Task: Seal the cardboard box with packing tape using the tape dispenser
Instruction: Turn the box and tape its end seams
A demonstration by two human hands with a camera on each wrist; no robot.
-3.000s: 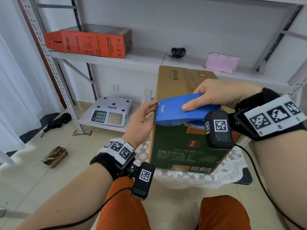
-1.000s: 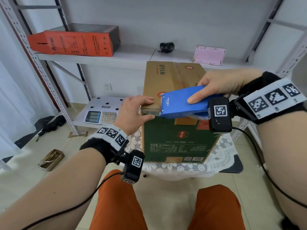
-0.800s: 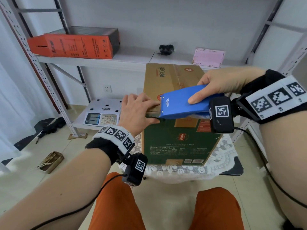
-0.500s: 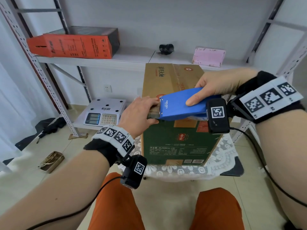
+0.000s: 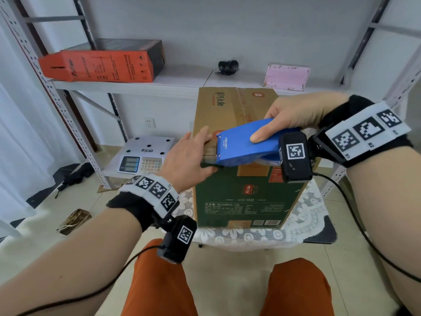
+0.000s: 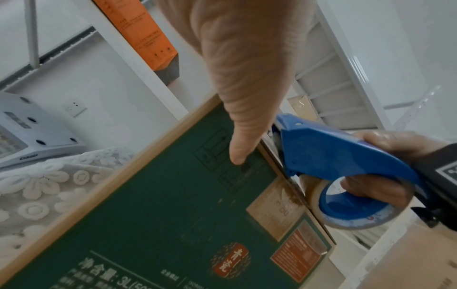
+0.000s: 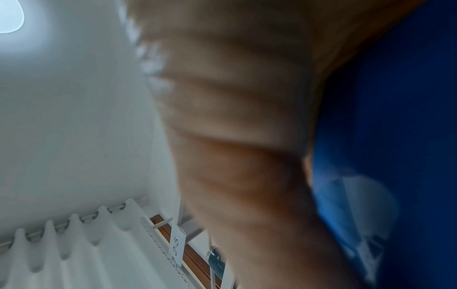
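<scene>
White metal shelving backs a tall green-and-tan cardboard box on a lace-covered stand. The right hand grips the blue plastic tape dispenser at the box's top near edge, hiding its handle; the left hand, fingers straight, presses the box's top corner, fingertips hidden behind the dispenser.

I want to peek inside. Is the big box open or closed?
Closed. The cardboard box has its top flaps folded flat, and the blue tape dispenser sits at its near top edge.

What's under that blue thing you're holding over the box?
Under the blue tape dispenser hangs its tape roll, above the cardboard box top edge. The box's contents are hidden.
</scene>
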